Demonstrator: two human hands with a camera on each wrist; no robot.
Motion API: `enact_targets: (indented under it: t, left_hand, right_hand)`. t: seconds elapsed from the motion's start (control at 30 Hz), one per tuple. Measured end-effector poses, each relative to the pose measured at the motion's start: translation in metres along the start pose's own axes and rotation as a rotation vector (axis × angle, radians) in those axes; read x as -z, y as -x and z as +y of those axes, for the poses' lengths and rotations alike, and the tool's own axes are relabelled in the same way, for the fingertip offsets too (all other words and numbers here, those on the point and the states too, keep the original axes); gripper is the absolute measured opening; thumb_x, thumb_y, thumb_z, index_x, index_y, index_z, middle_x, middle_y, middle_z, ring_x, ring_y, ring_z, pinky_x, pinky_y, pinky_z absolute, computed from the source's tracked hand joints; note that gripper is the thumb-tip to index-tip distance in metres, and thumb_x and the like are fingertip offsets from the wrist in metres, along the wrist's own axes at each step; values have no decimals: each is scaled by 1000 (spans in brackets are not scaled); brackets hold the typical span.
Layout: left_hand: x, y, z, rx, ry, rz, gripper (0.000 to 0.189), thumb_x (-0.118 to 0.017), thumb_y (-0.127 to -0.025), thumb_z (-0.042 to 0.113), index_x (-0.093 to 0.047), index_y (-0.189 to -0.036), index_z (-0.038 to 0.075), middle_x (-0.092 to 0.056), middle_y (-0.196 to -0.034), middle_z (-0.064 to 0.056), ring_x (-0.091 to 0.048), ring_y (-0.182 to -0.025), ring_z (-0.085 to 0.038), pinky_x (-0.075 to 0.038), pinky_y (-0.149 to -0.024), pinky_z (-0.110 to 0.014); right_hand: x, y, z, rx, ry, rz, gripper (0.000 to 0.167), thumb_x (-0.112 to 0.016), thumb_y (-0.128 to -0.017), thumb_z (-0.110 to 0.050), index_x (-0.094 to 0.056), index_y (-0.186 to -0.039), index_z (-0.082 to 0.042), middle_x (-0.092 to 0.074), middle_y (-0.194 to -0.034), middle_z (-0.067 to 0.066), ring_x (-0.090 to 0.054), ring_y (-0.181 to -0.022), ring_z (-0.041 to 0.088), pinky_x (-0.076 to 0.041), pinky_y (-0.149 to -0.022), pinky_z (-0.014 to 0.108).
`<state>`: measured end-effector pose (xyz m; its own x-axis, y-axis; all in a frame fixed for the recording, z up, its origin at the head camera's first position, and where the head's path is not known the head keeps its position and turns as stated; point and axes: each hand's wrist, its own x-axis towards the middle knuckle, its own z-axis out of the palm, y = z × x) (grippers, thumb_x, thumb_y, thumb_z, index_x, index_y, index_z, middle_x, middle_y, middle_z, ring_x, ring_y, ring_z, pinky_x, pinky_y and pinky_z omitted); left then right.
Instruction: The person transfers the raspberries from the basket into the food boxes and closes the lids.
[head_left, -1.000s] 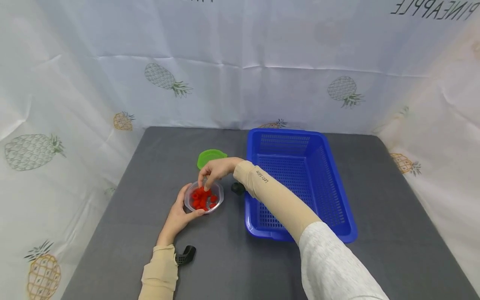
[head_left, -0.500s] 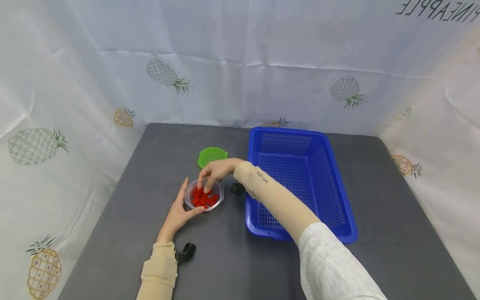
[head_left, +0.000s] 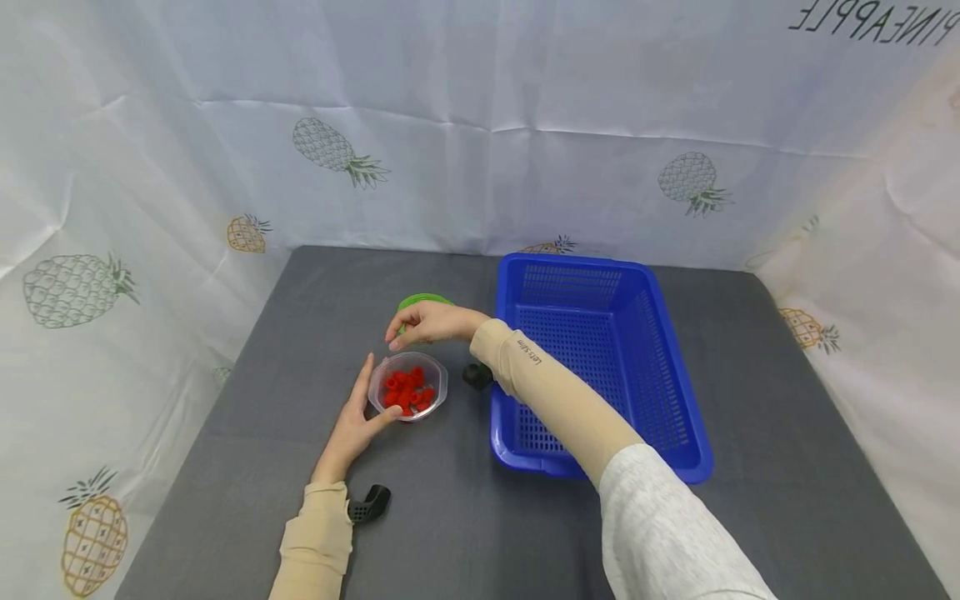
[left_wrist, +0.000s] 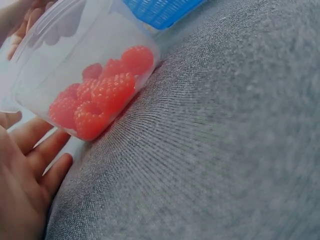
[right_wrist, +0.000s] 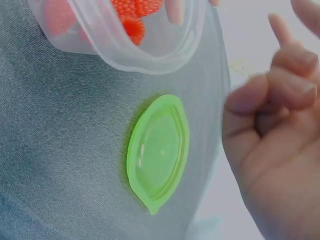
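Observation:
A clear plastic container point(head_left: 430, 367) with several red raspberries point(head_left: 408, 390) stands upright on the grey table. My left hand point(head_left: 352, 429) holds it from the left, thumb at the near side and fingers along its left wall. In the left wrist view, fingertips point(left_wrist: 50, 147) lie against the container's lower wall. My right hand point(head_left: 427, 322) hovers just beyond the container's far rim, above the green lid point(head_left: 422, 297), which it partly covers. Its fingers are loosely bent, with nothing visible between them in the right wrist view, where the lid point(right_wrist: 159, 150) lies flat.
A blue plastic basket point(head_left: 637, 375) stands right of the container, under the right forearm. A small dark object point(head_left: 476, 376) sits against its left side. A black curved piece point(head_left: 371, 505) is beside the left wrist. Pineapple-print cloth point(head_left: 480, 183) surrounds the table.
My right hand has risen out of the container and moved back over the green lid. The left hand stays beside the container, its thumb drawn back slightly. The basket has not moved.

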<state>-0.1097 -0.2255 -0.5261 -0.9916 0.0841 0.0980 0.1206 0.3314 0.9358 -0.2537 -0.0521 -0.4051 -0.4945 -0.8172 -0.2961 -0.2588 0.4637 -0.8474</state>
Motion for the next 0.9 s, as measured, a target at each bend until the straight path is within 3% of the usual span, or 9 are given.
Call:
enact_targets:
  t: [0.07, 0.23, 0.37, 0.43, 0.57, 0.7, 0.9]
  left_hand:
    - [1, -2, 2, 0, 55, 21, 81, -60, -89, 16, -7, -151, 15, -20, -155, -13, -20, -142, -35, -17, -112, -60]
    - [12, -12, 12, 81, 178, 66, 56, -38, -100, 25, -15, -149, 8, -21, -153, -15, -23, -141, -33, -23, -113, -54]
    - [33, -29, 26, 155, 247, 66, 59, -25, -101, 40, -14, -148, 5, -18, -153, -17, -22, -141, -33, -29, -110, -54]
    - [45, -42, 34, 169, 272, 61, 65, -21, -100, 47, -13, -148, 4, -17, -154, -19, -22, -141, -34, -31, -108, -55]
    - [64, -73, 46, 193, 296, 4, 79, -18, -93, 62, -12, -149, 6, -15, -154, -19, -18, -143, -34, -29, -110, -55]
    - [72, -97, 54, 232, 365, -103, 84, -15, -90, 68, -9, -150, 9, -11, -156, -20, -15, -144, -34, -24, -113, -55]
    - [70, -115, 57, 342, 505, -203, 78, -9, -94, 61, -2, -150, 8, -3, -155, -23, -8, -144, -37, -14, -118, -49]
  right_hand:
    - [3, 1, -1, -14, -37, 88, 25, -63, -89, -27, -65, -109, -13, -54, -68, -2, -38, -57, 16, -36, -55, 23]
    - [13, 4, -3, -80, -109, 239, 27, -62, -89, -32, -65, -110, -16, -57, -86, -5, -44, -73, 18, -40, -66, 28]
    - [18, 5, -7, -122, -172, 308, 37, -61, -89, -32, -57, -121, -13, -54, -99, 1, -53, -91, 25, -47, -86, 37]
    - [20, 5, -8, -141, -226, 347, 42, -61, -90, -31, -50, -127, -13, -52, -114, 5, -52, -109, 28, -43, -99, 43]
    - [23, 2, -4, -170, -351, 413, 56, -60, -90, -29, -37, -138, -11, -38, -143, 8, -40, -131, 26, -36, -109, 44]
    - [24, 0, 3, -178, -518, 441, 61, -52, -95, -34, -27, -145, -11, -30, -150, 8, -30, -140, 25, -29, -114, 42]
    - [24, 1, 14, -212, -907, 542, 51, -31, -101, -31, -21, -149, -13, -20, -155, 10, -15, -145, 25, -17, -118, 43]
